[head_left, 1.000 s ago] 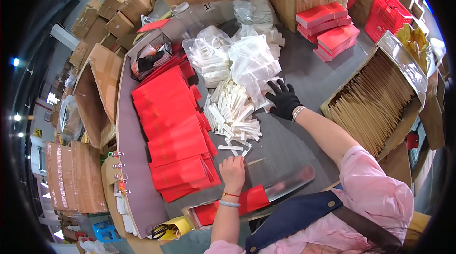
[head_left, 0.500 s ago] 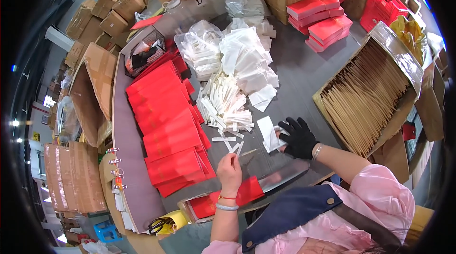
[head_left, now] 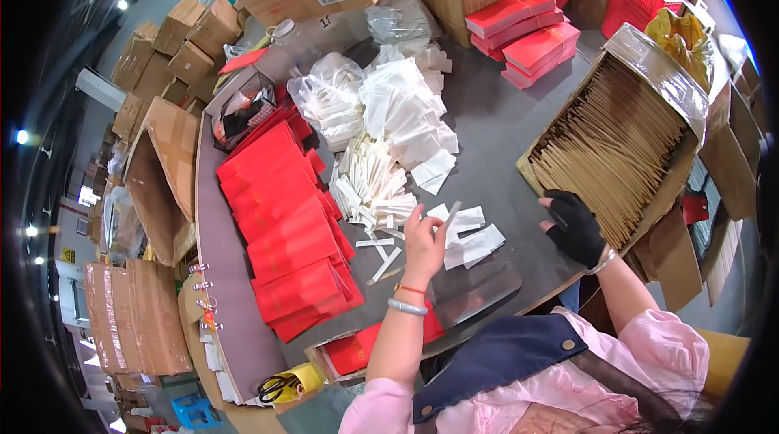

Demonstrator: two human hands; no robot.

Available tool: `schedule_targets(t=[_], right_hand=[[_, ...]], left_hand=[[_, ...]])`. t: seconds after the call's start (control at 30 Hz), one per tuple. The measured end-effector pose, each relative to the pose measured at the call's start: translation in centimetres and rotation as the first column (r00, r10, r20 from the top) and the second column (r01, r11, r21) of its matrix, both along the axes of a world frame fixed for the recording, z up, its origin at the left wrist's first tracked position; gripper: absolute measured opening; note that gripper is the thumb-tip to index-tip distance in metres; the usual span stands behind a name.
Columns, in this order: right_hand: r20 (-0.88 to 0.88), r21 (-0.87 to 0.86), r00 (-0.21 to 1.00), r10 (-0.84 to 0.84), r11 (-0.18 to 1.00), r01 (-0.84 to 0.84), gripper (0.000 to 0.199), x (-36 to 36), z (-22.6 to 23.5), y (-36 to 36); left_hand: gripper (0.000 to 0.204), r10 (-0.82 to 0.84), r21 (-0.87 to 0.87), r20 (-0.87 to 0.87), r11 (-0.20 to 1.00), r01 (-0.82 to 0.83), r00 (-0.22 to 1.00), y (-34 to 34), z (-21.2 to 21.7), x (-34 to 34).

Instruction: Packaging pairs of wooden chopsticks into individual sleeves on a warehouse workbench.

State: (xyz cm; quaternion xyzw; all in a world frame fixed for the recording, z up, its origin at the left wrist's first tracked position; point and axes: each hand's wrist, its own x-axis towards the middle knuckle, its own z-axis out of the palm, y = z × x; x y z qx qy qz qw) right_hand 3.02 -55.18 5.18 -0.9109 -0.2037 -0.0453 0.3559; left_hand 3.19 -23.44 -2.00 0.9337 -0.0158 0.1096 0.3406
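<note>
My left hand (head_left: pixel 426 247), bare with a bangle at the wrist, is raised over the table with its fingers closed on a narrow white paper strip (head_left: pixel 453 215). Just beyond it, several white paper pieces (head_left: pixel 480 246) lie overlapping on the tabletop. My right hand (head_left: pixel 574 227) wears a black glove with bare fingertips. Its thumb and finger are apart, with nothing seen between them, beside a carton (head_left: pixel 529 177) packed with thin brown sticks (head_left: pixel 621 142). A few loose paper strips (head_left: pixel 388 264) lie left of my left hand, below a heap of strips (head_left: pixel 369 182).
Overlapping red packets (head_left: pixel 284 227) line the left side. Larger white papers (head_left: pixel 406 109) are heaped mid-table. Stacks of red packets (head_left: pixel 540 53) sit at the back. Near the front edge are a red packet (head_left: pixel 347 355) and a clear plastic sheet (head_left: pixel 487 298).
My right hand has left the white papers and moved right to the carton. My left hand has gone up and right toward the papers, which now lie more spread out.
</note>
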Motion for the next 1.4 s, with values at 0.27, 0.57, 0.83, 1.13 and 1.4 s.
schedule_targets(t=[0.27,0.57,0.83,1.13,1.4], right_hand=[[0.143,-0.07,0.9,-0.411,0.903,0.423,0.039,0.2,-1.8,-10.2],[0.091,-0.311,0.827,-0.556,0.773,0.553,0.028,1.2,-4.5,-13.9],[0.068,-0.28,0.711,-0.7,0.671,0.687,0.029,1.6,-6.4,-14.7],[0.144,0.166,0.864,-0.482,0.873,0.459,0.02,-0.2,-1.7,-6.4],[0.048,0.079,0.995,0.083,0.993,-0.086,0.017,-2.4,-0.8,-1.5]], left_hand=[[0.007,-0.356,0.319,-0.258,0.847,0.426,0.898,0.1,-0.3,5.3],[0.009,-0.318,0.191,-0.254,0.909,0.369,0.913,0.6,0.2,4.3],[0.007,0.047,-0.222,0.079,0.975,-0.029,0.996,-2.5,6.3,-3.9],[0.011,0.211,0.007,-0.234,0.977,-0.215,0.949,-3.9,2.5,-16.2],[0.012,-0.088,0.188,0.029,0.979,0.081,0.996,-4.1,3.4,-14.3]])
